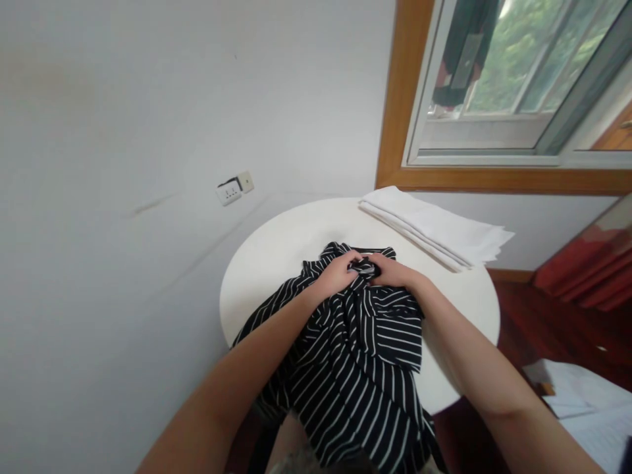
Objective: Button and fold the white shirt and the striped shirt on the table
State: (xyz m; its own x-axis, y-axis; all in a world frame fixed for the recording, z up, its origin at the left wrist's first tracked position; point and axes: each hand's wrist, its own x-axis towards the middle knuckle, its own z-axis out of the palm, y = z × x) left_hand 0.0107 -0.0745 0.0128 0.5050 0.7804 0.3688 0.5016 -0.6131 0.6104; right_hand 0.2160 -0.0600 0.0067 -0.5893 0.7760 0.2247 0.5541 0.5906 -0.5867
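A black shirt with white stripes (350,382) lies crumpled across the round white table (276,243), its lower part hanging over the near edge towards my body. Near the shirt's far end my left hand (340,273) is closed on the bunched cloth around the collar. Just to its right, my right hand (390,270) grips the same bunched part, fingers curled into the fabric. A small pale patch shows between the two hands. Some fingertips are hidden in the folds. One striped sleeve spreads to the right below my right wrist.
Folded white cloth (429,227) lies at the table's back right, partly over the edge. A wall with a socket (228,192) stands close on the left, and a wood-framed window (494,178) is behind. White papers (587,401) and a red curtain (587,270) are at the right.
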